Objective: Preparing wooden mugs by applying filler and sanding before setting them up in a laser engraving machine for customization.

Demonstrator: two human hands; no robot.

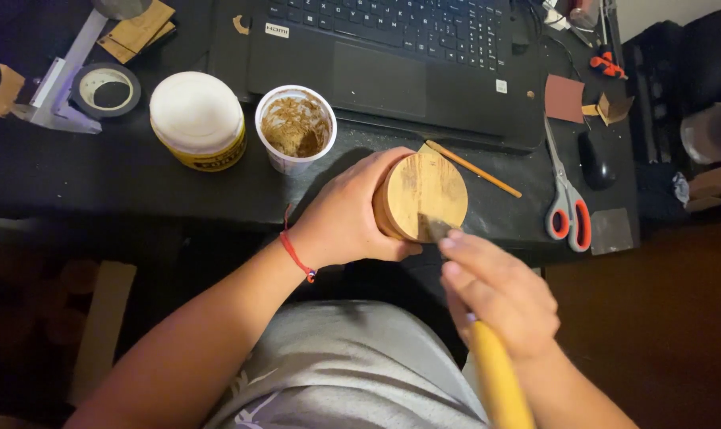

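Wooden piece [421,195] mid-coating: left hand [344,218] clamped round it, right hand [499,290] closed on yellow-handled brush [499,381].
Bristles on its lower edge, probably; next stroke needs a reload from the cup [295,127] up-left of it.

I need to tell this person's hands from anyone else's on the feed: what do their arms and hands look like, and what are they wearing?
Both forearms are bare, with no sleeves, gloves, rings or watch in view. The left hand has a thin red cord bracelet at the wrist, with a small knot or bead hanging from it. The right hand and its wrist carry nothing. Below the arms shows a grey garment with a pale print.
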